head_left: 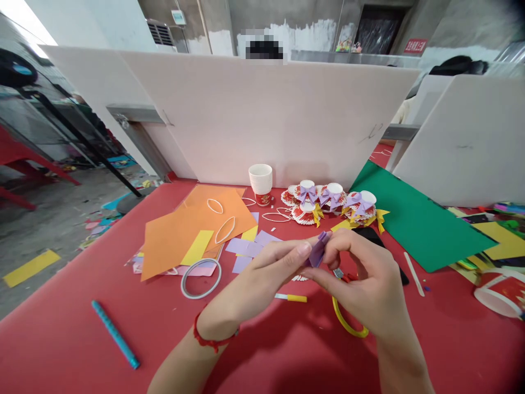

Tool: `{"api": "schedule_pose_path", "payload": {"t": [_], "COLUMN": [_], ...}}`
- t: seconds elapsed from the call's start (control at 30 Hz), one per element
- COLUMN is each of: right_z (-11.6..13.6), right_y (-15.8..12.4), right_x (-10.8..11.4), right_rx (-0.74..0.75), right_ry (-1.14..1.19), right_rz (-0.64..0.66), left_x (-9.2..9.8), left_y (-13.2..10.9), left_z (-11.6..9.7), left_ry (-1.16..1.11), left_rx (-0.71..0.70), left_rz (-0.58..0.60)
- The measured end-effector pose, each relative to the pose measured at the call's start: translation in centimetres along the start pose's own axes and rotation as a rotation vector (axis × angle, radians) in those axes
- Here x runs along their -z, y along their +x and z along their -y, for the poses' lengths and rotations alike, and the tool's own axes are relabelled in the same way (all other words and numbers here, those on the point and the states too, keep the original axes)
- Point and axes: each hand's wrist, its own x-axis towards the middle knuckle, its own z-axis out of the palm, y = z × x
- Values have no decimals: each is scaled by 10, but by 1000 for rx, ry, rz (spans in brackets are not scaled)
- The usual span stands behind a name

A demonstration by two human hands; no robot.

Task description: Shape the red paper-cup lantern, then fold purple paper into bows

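A small folded piece of purple paper (318,251) is pinched between my two hands above the middle of the table. My left hand (273,268), with a red string bracelet at the wrist, grips it from the left. From the right, my right hand (361,273) has thumb and fingers closed at its edge. Below the hands lie a yellow-capped pen or cutter (296,298) and scissors with a yellow handle (348,323), partly hidden by my right hand. Purple paper strips (246,247) lie just beyond my left hand.
Orange sheets (164,235), a tape roll (200,279) and a teal pen (115,334) lie left. Stacked paper cups (261,180) and several bow-trimmed cup pieces (334,194) stand by the white partition (266,115). Right are a green sheet (418,219) and a tipped cup (500,293).
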Motion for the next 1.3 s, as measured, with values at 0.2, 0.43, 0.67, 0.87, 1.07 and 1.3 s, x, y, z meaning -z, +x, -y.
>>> {"api": "schedule_pose_path", "payload": {"t": [0.2, 0.43, 0.67, 0.87, 1.07, 1.3], "right_z": [-2, -1, -2, -2, -2, 1], "right_y": [0, 1, -4, -5, -5, 0], "right_x": [1, -2, -5, -5, -6, 0], "right_rx": [75, 113, 149, 132, 154, -39], "right_ry": [30, 130, 28, -37, -70, 111], "right_rz": [3, -133, -194, -217, -182, -200], "left_x": [6, 4, 2, 1, -2, 2], "left_y": [2, -6, -9, -9, -2, 3], "left_z": [2, -7, -3, -2, 1, -5], "left_ry": [-4, 216, 106, 107, 286, 172], "left_rx": [-65, -153, -230, -246, -335, -288], "left_rz": [-7, -159, -116, -146, -274, -311]}}
